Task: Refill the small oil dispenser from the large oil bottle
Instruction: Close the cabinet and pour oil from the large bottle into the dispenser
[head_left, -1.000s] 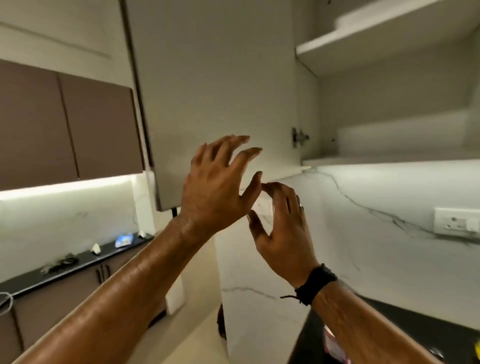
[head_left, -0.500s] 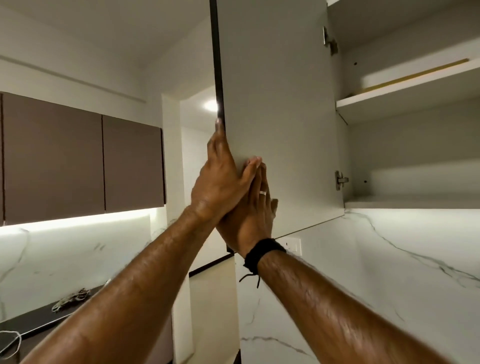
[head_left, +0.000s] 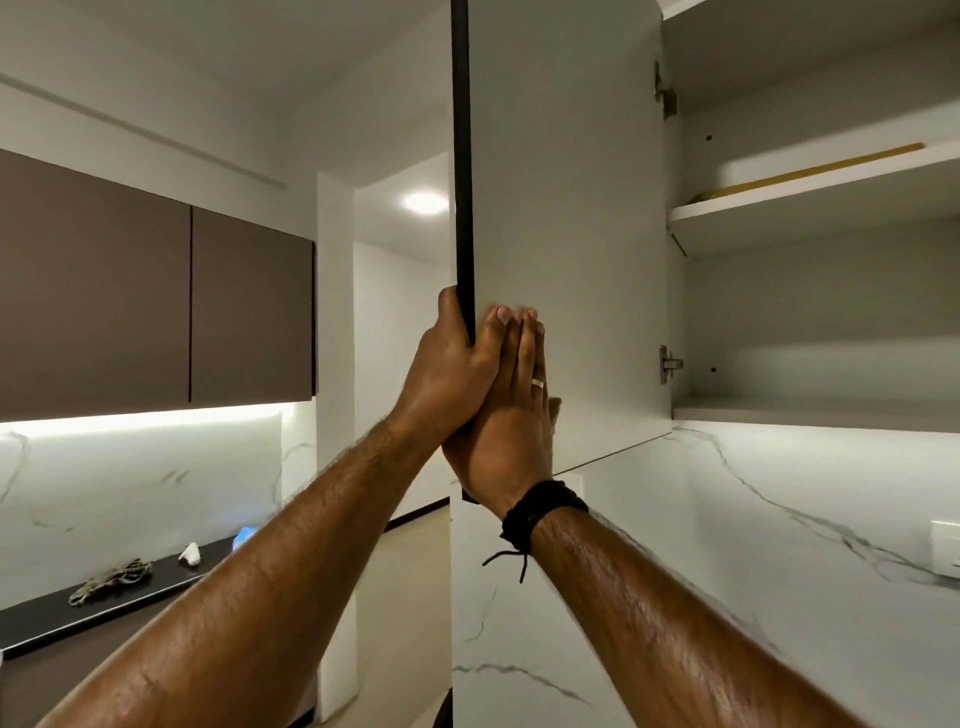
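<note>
left hand (head_left: 447, 364) grips door (head_left: 561, 234) edge, to swing it | right hand (head_left: 511, 410) flat on door, steadying | oil unseen

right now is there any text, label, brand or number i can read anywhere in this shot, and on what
None: no readable text shows in this view.
Cabinet door: plain, no label.
Shelves: no print legible.
Small blue item on the far counter: too small and blurred to read.
Left hand and right hand: ring and wristband unmarked.
</note>
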